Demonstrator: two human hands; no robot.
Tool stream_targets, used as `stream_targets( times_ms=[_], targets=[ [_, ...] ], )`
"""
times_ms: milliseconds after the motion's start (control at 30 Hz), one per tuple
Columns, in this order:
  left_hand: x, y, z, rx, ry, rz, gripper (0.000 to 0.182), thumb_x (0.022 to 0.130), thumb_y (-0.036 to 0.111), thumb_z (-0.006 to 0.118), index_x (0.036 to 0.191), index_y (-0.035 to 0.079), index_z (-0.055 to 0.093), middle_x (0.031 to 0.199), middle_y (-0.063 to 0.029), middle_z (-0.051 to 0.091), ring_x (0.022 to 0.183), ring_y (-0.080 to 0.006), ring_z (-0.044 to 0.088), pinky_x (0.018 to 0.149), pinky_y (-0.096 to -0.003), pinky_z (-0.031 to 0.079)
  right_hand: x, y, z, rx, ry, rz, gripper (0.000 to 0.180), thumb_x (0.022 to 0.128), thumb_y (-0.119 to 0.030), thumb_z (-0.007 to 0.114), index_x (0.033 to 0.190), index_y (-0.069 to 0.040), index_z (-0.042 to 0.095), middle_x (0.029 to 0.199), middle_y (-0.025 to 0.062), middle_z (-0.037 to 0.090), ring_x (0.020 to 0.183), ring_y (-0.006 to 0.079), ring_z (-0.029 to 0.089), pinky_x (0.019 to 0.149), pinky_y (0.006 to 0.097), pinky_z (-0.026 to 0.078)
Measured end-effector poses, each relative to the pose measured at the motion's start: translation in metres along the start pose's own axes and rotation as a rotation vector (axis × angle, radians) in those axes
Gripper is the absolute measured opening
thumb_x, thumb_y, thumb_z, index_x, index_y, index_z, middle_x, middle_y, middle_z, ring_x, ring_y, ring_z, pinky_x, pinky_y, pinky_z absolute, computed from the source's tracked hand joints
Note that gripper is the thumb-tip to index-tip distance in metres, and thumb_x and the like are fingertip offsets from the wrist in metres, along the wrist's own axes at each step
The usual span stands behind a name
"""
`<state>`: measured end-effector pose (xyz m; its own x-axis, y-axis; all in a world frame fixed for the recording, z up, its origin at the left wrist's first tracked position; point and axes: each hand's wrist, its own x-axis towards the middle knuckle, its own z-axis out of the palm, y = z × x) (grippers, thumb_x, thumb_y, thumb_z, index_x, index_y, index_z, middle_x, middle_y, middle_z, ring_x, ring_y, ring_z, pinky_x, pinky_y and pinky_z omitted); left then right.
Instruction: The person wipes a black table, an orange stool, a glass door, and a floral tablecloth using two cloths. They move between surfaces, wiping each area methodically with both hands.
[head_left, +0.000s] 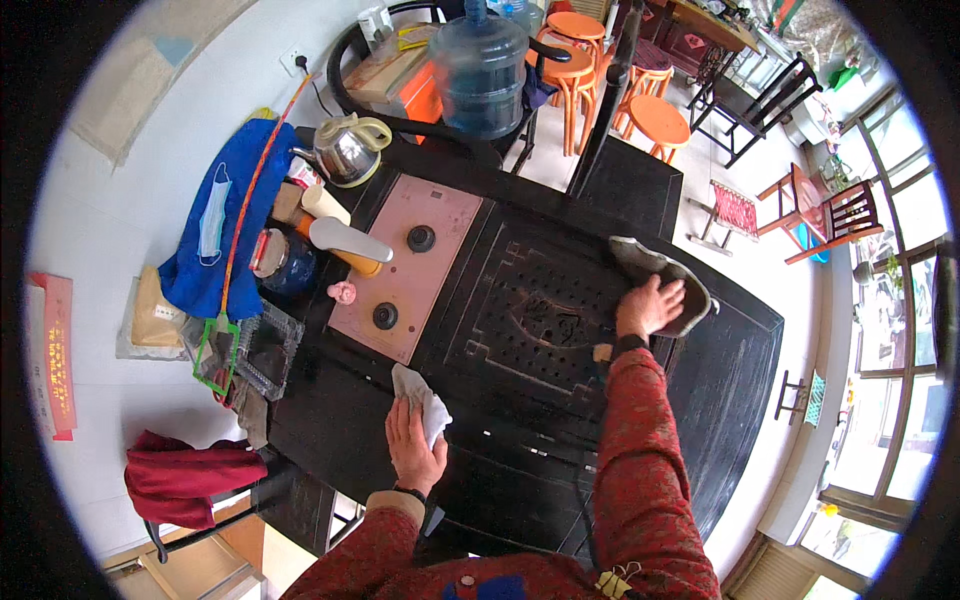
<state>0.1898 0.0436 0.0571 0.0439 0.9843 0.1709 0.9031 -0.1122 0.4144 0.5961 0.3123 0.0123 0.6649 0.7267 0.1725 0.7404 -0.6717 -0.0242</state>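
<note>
My left hand (414, 450) holds a crumpled white and grey cloth (433, 412) against the front part of a black wooden tea table (345, 427). Out to the right, my right hand (649, 307) lies with its fingers over a larger grey cloth (694, 296), pressing it on the table beside the carved drain panel (551, 319). This panel has many small holes and a raised design. A small tan piece (602, 352) lies near my right wrist. Left of the panel is a pink hob-like plate (442, 277) with two black round knobs.
An electric kettle (349, 150), an upright cup-like cylinder (352, 240), a dark jar (285, 262) and a pink figurine (343, 292) crowd the left side. A large water bottle (480, 75) stands behind. A clear plastic tray (270, 352) and a green fly swatter (217, 352) lie by the wall.
</note>
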Motion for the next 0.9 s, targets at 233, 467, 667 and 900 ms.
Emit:
stream_targets(
  times_ms=[233, 467, 667, 900],
  targets=[
    [0.000, 0.001, -0.002, -0.008, -0.030, -0.007, 0.081, 0.086, 0.018, 0.067, 0.157, 0.000, 0.032, 0.158, -0.0303, 0.038, 0.144, -0.0524, 0.038, 0.120, -0.0642, 0.027, -0.064, -0.156, 0.024, 0.369, 0.064, -0.155, 0.055, 0.092, -0.028, 0.066, 0.141, -0.007, 0.054, 0.159, 0.0329, 0.035, 0.151, 0.0494, 0.032, 0.123, 0.0591, 0.028],
    [-0.001, -0.003, 0.004, 0.025, 0.018, 0.027, 0.084, 0.081, 0.023, 0.073, 0.154, 0.004, 0.035, 0.157, -0.0313, 0.039, 0.142, -0.0526, 0.040, 0.119, -0.0646, 0.030, -0.093, -0.202, -0.014, 0.727, -0.123, -0.646, 0.038, 0.089, -0.009, 0.062, 0.127, -0.015, 0.067, 0.136, 0.0150, 0.058, 0.124, 0.0391, 0.055, 0.103, 0.0513, 0.047],
    [-0.001, -0.003, 0.002, 0.026, 0.002, 0.017, 0.082, 0.081, 0.022, 0.071, 0.153, 0.003, 0.036, 0.157, -0.0313, 0.038, 0.142, -0.0530, 0.040, 0.119, -0.0644, 0.029, -0.075, -0.259, -0.025, 0.916, 0.235, -0.677, 0.041, 0.085, -0.010, 0.066, 0.126, -0.016, 0.068, 0.131, 0.0143, 0.060, 0.116, 0.0366, 0.058, 0.097, 0.0483, 0.047],
    [-0.002, -0.005, 0.004, 0.043, -0.027, 0.026, 0.075, 0.092, 0.028, 0.059, 0.157, -0.001, 0.033, 0.159, -0.0297, 0.037, 0.146, -0.0526, 0.037, 0.120, -0.0646, 0.026, -0.068, -0.270, -0.001, 0.352, 0.170, -1.053, 0.032, 0.090, -0.021, 0.063, 0.120, -0.012, 0.068, 0.127, 0.0096, 0.059, 0.116, 0.0279, 0.056, 0.096, 0.0439, 0.044]
  ],
)
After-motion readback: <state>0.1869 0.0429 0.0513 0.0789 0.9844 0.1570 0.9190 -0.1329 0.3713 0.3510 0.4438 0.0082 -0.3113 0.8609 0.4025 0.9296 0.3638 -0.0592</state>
